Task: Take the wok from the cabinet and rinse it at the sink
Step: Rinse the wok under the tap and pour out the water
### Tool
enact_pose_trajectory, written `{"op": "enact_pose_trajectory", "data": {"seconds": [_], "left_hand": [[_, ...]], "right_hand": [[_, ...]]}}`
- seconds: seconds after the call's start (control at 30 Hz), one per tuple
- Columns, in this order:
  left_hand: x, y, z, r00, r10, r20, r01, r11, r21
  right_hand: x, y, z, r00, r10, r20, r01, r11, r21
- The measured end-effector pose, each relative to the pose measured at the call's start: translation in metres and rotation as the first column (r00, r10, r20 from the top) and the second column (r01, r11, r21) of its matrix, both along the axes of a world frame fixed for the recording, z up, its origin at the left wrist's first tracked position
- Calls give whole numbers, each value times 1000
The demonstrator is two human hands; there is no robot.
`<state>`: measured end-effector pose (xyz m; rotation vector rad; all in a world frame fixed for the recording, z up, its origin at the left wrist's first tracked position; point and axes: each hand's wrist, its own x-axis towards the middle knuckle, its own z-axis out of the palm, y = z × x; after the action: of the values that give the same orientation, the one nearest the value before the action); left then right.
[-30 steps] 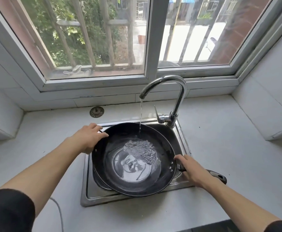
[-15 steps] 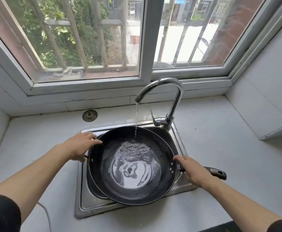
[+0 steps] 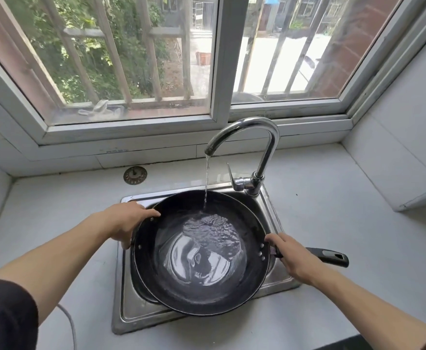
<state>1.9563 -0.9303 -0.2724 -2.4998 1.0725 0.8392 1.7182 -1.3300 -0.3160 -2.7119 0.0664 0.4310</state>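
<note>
Water (image 3: 206,183) falls in a thin stream from the tap (image 3: 254,137) into the wok (image 3: 201,251), which sits in the steel sink (image 3: 121,299) with its rim tilted, the near edge overhanging the sink's front lip. Compared with half a second earlier, the pool in the wok is wider and smoother, the rippled patch lying toward its far side, and the wok has shifted slightly toward the tap; both hands keep their places. The left hand (image 3: 128,223) is closed over the wok's left rim, thumb reaching along the far edge and fingers curled under the side. The right hand (image 3: 292,258) is closed around the black handle (image 3: 330,256) close to where it joins the wok, with the handle's end projecting over the pale tabletop (image 3: 358,223). A round metal strainer (image 3: 135,175) lies on the tabletop behind the sink, well apart from the wok. A thin cable (image 3: 70,324) trails across the tabletop beside the left forearm. Behind the tap stands a barred window (image 3: 217,72).
</note>
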Motion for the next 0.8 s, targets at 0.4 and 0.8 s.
{"op": "enact_pose_trajectory", "data": {"seconds": [0.4, 0.8], "left_hand": [[-46, 38, -10, 939, 70, 336, 57, 933, -356], [-66, 47, -3, 924, 162, 346, -30, 934, -355]], "right_hand": [[22, -10, 28, 960, 125, 249, -85, 982, -167], [33, -7, 52, 921, 236, 311, -150, 949, -276]]}}
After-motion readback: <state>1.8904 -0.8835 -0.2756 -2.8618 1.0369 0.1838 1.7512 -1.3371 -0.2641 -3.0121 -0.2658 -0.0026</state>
